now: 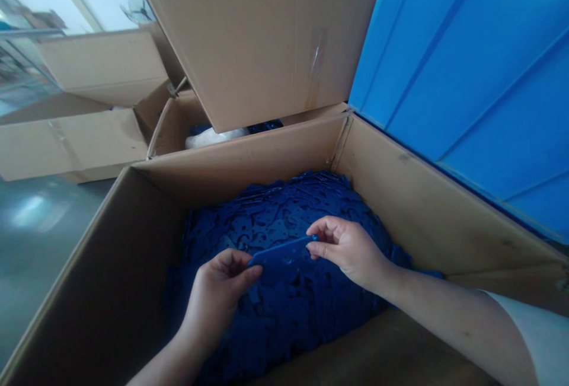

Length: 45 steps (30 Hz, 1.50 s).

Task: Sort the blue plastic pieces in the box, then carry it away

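Note:
Both my hands are inside a large open cardboard box (111, 267) filled with a heap of flat blue plastic pieces (284, 309). Between them I hold one flat blue plastic piece (282, 251) above the heap. My left hand (220, 291) pinches its left end with curled fingers. My right hand (349, 249) pinches its right end between thumb and fingertips. The piece lies roughly level, tilted slightly up to the right.
A second open cardboard box (178, 122) behind holds white and blue items. A raised cardboard flap (267, 36) stands above it. More cardboard boxes (75, 137) sit at the left on a grey floor (35, 238). A blue wall panel (480, 77) rises at the right.

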Available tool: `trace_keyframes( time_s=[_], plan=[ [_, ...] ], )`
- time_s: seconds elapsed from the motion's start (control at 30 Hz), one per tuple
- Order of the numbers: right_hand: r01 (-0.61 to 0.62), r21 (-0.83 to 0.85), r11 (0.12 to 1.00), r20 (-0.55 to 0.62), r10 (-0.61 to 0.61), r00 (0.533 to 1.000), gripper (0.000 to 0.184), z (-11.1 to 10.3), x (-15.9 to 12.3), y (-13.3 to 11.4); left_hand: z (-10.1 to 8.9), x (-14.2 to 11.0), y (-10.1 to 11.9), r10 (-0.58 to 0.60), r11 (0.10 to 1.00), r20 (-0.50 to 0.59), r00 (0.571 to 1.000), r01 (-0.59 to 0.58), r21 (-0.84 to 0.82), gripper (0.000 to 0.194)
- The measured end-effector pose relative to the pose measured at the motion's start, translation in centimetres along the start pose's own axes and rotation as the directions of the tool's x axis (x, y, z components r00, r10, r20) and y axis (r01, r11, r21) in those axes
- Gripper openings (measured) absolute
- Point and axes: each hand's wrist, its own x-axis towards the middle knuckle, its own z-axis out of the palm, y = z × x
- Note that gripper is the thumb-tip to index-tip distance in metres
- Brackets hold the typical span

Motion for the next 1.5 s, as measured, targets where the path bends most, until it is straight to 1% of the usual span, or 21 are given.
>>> trace_keyframes(
  time_s=[0.07, 0.2, 0.3, 0.43, 0.53, 0.63, 0.67, 0.8, 0.87, 0.93, 1.0, 1.07, 1.2, 1.23, 1.27, 1.33, 1.37, 1.4, 1.47, 1.5],
  plan=[
    [-0.027, 0.087, 0.996, 0.027, 0.025, 0.999, 0.023, -0.08, 0.13, 0.16, -0.13, 0.18, -0.14, -0.022, 0.994, 0.025, 0.999, 0.024, -0.109, 0.027],
    [-0.066, 0.227, 0.972, 0.025, 0.062, 0.998, 0.032, -0.07, 0.32, 0.57, -0.15, 0.48, -0.44, -0.058, 0.962, 0.056, 0.997, 0.071, -0.264, 0.027],
    [-0.121, 0.279, 0.953, 0.035, 0.116, 0.993, 0.038, -0.09, 0.50, 0.70, -0.06, 0.60, -0.51, -0.098, 0.941, 0.071, 0.993, 0.116, -0.319, 0.027],
    [-0.170, 0.289, 0.942, 0.043, 0.165, 0.985, 0.041, -0.23, 0.67, 0.74, 0.00, 0.71, -0.52, -0.129, 0.918, 0.086, 0.988, 0.152, -0.366, 0.028],
    [-0.193, 0.294, 0.936, 0.057, 0.185, 0.981, 0.040, -0.33, 0.70, 0.81, -0.03, 0.80, -0.55, -0.143, 0.912, 0.096, 0.985, 0.168, -0.374, 0.027],
    [-0.209, 0.297, 0.932, 0.089, 0.191, 0.977, 0.038, -0.41, 0.69, 0.89, -0.13, 0.90, -0.63, -0.132, 0.913, 0.083, 0.988, 0.153, -0.377, 0.029],
    [-0.209, 0.300, 0.931, 0.098, 0.188, 0.977, 0.037, -0.42, 0.70, 0.90, -0.16, 0.93, -0.65, -0.112, 0.924, 0.067, 0.991, 0.129, -0.359, 0.028],
    [-0.189, 0.338, 0.922, 0.101, 0.164, 0.981, 0.033, -0.54, 0.72, 0.84, -0.25, 0.89, -0.55, -0.028, 0.979, -0.020, 0.999, 0.023, -0.200, 0.028],
    [-0.177, 0.362, 0.915, 0.093, 0.153, 0.984, 0.030, -0.61, 0.71, 0.75, -0.27, 0.79, -0.39, -0.036, 0.971, -0.024, 0.999, 0.030, -0.236, 0.030],
    [-0.176, 0.374, 0.911, 0.093, 0.152, 0.984, 0.028, -0.66, 0.68, 0.65, -0.28, 0.71, -0.20, -0.069, 0.936, 0.002, 0.998, 0.066, -0.346, 0.032],
    [-0.183, 0.365, 0.913, 0.103, 0.156, 0.982, 0.027, -0.66, 0.63, 0.58, -0.27, 0.69, -0.03, -0.098, 0.902, 0.017, 0.995, 0.096, -0.421, 0.033],
    [-0.184, 0.335, 0.924, 0.120, 0.152, 0.981, 0.026, -0.61, 0.56, 0.56, -0.26, 0.72, 0.07, -0.106, 0.895, 0.000, 0.994, 0.095, -0.435, 0.034],
    [-0.182, 0.305, 0.935, 0.148, 0.142, 0.979, 0.024, -0.42, 0.47, 0.59, -0.15, 0.76, -0.08, -0.079, 0.919, -0.024, 0.997, 0.064, -0.389, 0.031],
    [-0.182, 0.310, 0.933, 0.140, 0.144, 0.980, 0.025, -0.39, 0.49, 0.61, -0.10, 0.73, -0.19, -0.063, 0.925, -0.004, 0.998, 0.056, -0.376, 0.031],
    [-0.179, 0.316, 0.932, 0.125, 0.147, 0.981, 0.027, -0.37, 0.54, 0.65, -0.05, 0.69, -0.31, -0.050, 0.931, 0.044, 0.998, 0.062, -0.359, 0.032],
    [-0.162, 0.323, 0.932, 0.077, 0.145, 0.986, 0.029, -0.40, 0.69, 0.75, 0.08, 0.56, -0.52, -0.044, 0.942, 0.176, 0.983, 0.100, -0.322, 0.037],
    [-0.152, 0.322, 0.934, 0.053, 0.142, 0.988, 0.029, -0.46, 0.78, 0.82, 0.13, 0.49, -0.56, -0.051, 0.943, 0.225, 0.973, 0.121, -0.310, 0.039],
    [-0.143, 0.316, 0.938, 0.035, 0.139, 0.990, 0.027, -0.52, 0.87, 0.90, 0.18, 0.42, -0.54, -0.062, 0.943, 0.248, 0.967, 0.138, -0.302, 0.039],
    [-0.127, 0.257, 0.958, 0.023, 0.126, 0.992, 0.020, -0.62, 0.98, 0.99, 0.27, 0.31, -0.32, -0.068, 0.946, 0.209, 0.976, 0.130, -0.297, 0.037],
    [-0.118, 0.199, 0.973, 0.028, 0.115, 0.993, 0.017, -0.61, 0.98, 0.99, 0.34, 0.26, -0.15, -0.062, 0.947, 0.184, 0.981, 0.116, -0.300, 0.040]
  ],
)
